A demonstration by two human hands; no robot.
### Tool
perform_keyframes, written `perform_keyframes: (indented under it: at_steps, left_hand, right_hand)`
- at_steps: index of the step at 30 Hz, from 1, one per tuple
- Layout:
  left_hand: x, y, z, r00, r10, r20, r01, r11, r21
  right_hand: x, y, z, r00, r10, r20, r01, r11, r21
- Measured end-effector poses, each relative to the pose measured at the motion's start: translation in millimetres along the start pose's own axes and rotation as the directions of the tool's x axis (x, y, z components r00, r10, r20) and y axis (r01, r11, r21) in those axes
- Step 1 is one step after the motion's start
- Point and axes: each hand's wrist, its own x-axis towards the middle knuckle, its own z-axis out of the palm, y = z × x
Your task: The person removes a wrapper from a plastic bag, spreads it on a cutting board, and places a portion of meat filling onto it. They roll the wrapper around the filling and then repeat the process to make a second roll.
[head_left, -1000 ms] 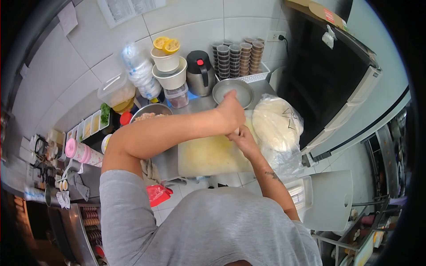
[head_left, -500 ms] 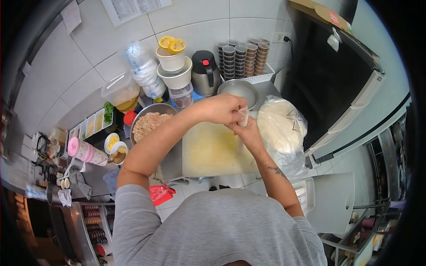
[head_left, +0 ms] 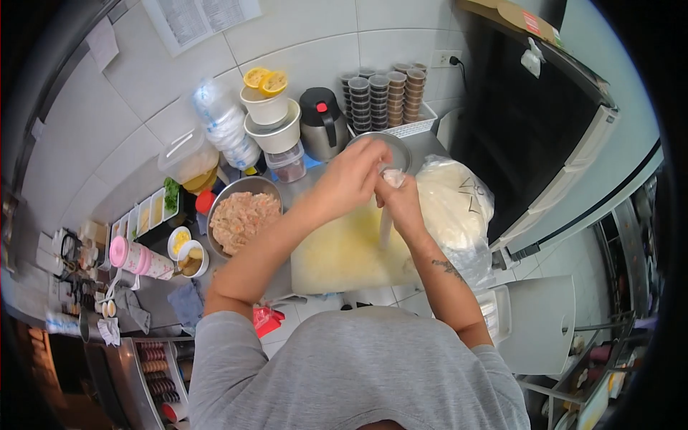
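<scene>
Above the cutting board (head_left: 333,265), my right hand (head_left: 403,204) is closed around a small pale dumpling (head_left: 393,177), whose top pokes out between thumb and fingers. Below that hand hangs a flat, pale, blade-like strip (head_left: 385,229); I cannot make out what it is. My left hand (head_left: 351,175) is just left of the dumpling, fingers bent and apart, somewhat blurred, with nothing visible in them. Pinkish minced filling (head_left: 246,221) lies in a steel bowl to the left. On the right sits a plastic bag of white dough wrappers (head_left: 453,204), beside my right wrist.
Behind my hands are a round metal pan (head_left: 401,147), a steel jug (head_left: 320,129) and stacked sauce cups (head_left: 380,97). White tubs (head_left: 276,132) topped with lemon halves stand back left. A pink cup (head_left: 136,256) and small bowls are left; a dark cabinet (head_left: 530,136) rises at right.
My left hand has come away from the dumpling, its fingers lifting up and left. My right hand still grips it. The view has shifted slightly, and more of the filling bowl shows.
</scene>
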Motion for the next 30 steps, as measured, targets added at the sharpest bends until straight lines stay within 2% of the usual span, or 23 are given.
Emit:
perform_keyframes:
  at_steps: [3, 6, 9, 10, 12, 13, 14, 15, 16, 19, 22, 24, 25, 27, 28, 30]
  left_hand:
    - [-15.5, -4.1, 11.9, 0.988, 0.139, 0.066, -0.151, 0.964, 0.218]
    - [-15.3, -13.0, 24.3, 0.977, 0.206, 0.056, -0.213, 0.951, 0.223]
    - [-1.8, -16.3, 30.9, 0.977, 0.205, 0.056, -0.211, 0.965, 0.155]
    - [6.6, -24.1, 33.0, 0.994, 0.106, 0.030, -0.106, 0.994, 0.003]
    - [26.4, -58.7, 41.3, 0.994, -0.103, 0.033, 0.108, 0.948, -0.299]
    - [29.0, -89.6, 51.2, 0.992, -0.083, 0.094, 0.095, 0.986, -0.139]
    - [25.4, -113.8, 67.3, 0.966, -0.106, 0.237, 0.081, 0.990, 0.115]
    - [21.5, -135.0, 83.2, 0.919, -0.161, 0.361, 0.023, 0.934, 0.357]
    - [23.8, -140.8, 90.9, 0.857, -0.239, 0.456, -0.073, 0.821, 0.567]
    - [19.7, -143.4, 108.7, 0.677, -0.447, 0.584, -0.044, 0.768, 0.639]
    - [25.3, -152.7, 111.4, 0.791, -0.460, 0.404, 0.123, 0.766, 0.631]
    - [36.3, -168.2, 94.3, 0.817, -0.421, 0.393, 0.357, 0.906, 0.229]
    - [40.9, -165.2, 83.9, 0.833, -0.407, 0.376, 0.440, 0.898, -0.002]
    - [46.4, -133.2, 64.6, 0.845, -0.459, 0.275, 0.534, 0.753, -0.384]
    - [49.1, -109.1, 53.0, 0.839, -0.493, 0.230, 0.528, 0.637, -0.561]
    - [41.4, -71.5, 40.8, 0.975, -0.217, 0.047, 0.216, 0.875, -0.434]
  right_hand:
    - [7.2, 6.3, -10.1, 0.999, -0.031, 0.028, 0.030, 0.999, 0.033]
    - [9.5, 8.0, -16.3, 0.998, -0.048, 0.041, 0.046, 0.998, 0.053]
    - [8.5, -1.2, -18.1, 1.000, -0.017, 0.001, 0.017, 0.999, 0.029]
    - [8.7, -4.9, -19.1, 1.000, -0.003, -0.019, 0.004, 1.000, 0.015]
    - [12.9, -5.6, -25.4, 1.000, 0.021, 0.008, -0.021, 1.000, -0.011]
    - [14.0, -5.1, -28.2, 0.999, 0.035, 0.020, -0.034, 0.999, -0.022]
    - [14.6, -4.3, -28.1, 0.999, 0.043, -0.011, -0.043, 0.999, 0.021]
    - [15.7, -3.5, -25.9, 0.998, 0.052, -0.041, -0.049, 0.997, 0.063]
    - [17.7, -4.0, -25.8, 0.996, 0.057, -0.070, -0.050, 0.993, 0.104]
    - [20.6, -5.7, -29.5, 0.996, 0.048, -0.074, -0.043, 0.997, 0.060]
    - [23.9, -4.2, -31.3, 0.997, 0.048, -0.064, -0.043, 0.997, 0.071]
    - [27.9, -0.1, -32.8, 0.997, 0.039, -0.069, -0.036, 0.998, 0.050]
    - [29.4, 1.0, -33.0, 0.997, 0.034, -0.069, -0.032, 0.999, 0.037]
    - [31.1, 0.2, -31.7, 0.996, 0.051, -0.075, -0.048, 0.998, 0.043]
    - [32.2, -0.6, -31.0, 0.995, 0.059, -0.078, -0.056, 0.997, 0.045]
    - [32.3, -1.8, -29.7, 0.997, 0.057, -0.053, -0.055, 0.998, 0.043]
